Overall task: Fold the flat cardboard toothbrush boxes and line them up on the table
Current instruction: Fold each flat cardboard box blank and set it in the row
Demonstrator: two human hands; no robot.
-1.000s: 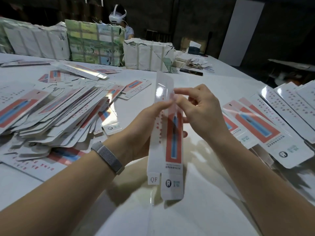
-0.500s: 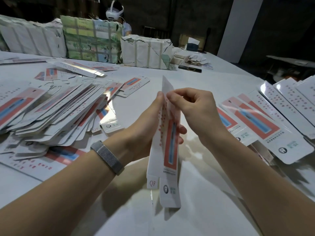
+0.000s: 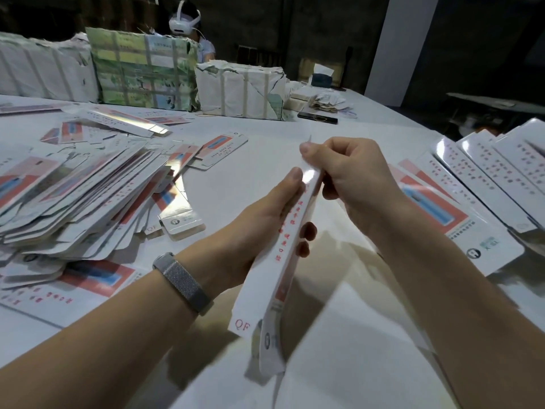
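Note:
A long white toothbrush box [image 3: 272,293] with red print and a "QF" tab is held above the table, turned nearly edge-on and partly folded. My left hand [image 3: 265,228] grips its middle, thumb on the near face and fingertips showing behind it. My right hand [image 3: 351,178] pinches the box's upper end between thumb and curled fingers. A big heap of flat boxes [image 3: 82,196] lies on the left of the white table [image 3: 368,349]. A row of folded boxes [image 3: 483,184] is lined up on the right.
Wrapped paper bundles [image 3: 141,75] stand along the table's far side, with a person in a white headset behind them. A dark phone [image 3: 317,117] and small paper scraps [image 3: 327,100] lie at the back. Loose flat boxes [image 3: 219,149] lie mid-table.
The box has turned from facing me to nearly edge-on and tilted, its panels folded closer together. My right hand has shifted to the box's top end; both hands have kept hold.

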